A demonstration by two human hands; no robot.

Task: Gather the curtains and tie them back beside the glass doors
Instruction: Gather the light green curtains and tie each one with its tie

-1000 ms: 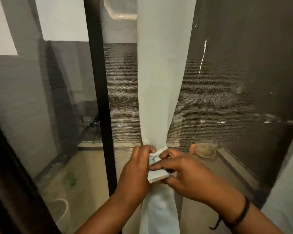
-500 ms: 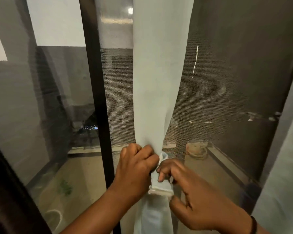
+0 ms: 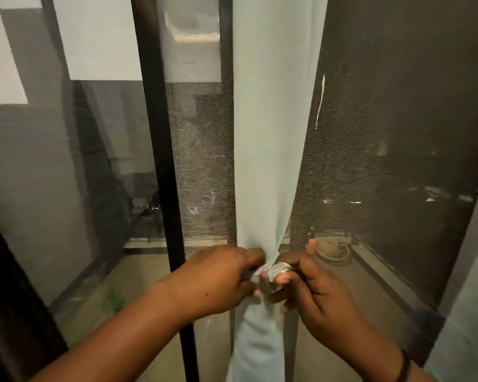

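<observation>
From the head camera, the curtain (image 3: 271,133) is pale, smooth cloth hanging straight down the middle of the view, wide at the top and narrowing to a tight gathered neck between both hands, then widening again below them. A short band of the same pale fabric, the tie-back (image 3: 275,270), wraps that neck. The left hand (image 3: 218,279) has its fingers curled round the gathered cloth and band from the left. The right hand (image 3: 312,282) pinches the band's end from the right, thumb raised.

The dark door frame (image 3: 160,161) stands just left of the curtain, glass (image 3: 66,175) beyond it. Mesh screen (image 3: 384,161) fills the right side, with bare balcony floor (image 3: 351,293) behind the hands.
</observation>
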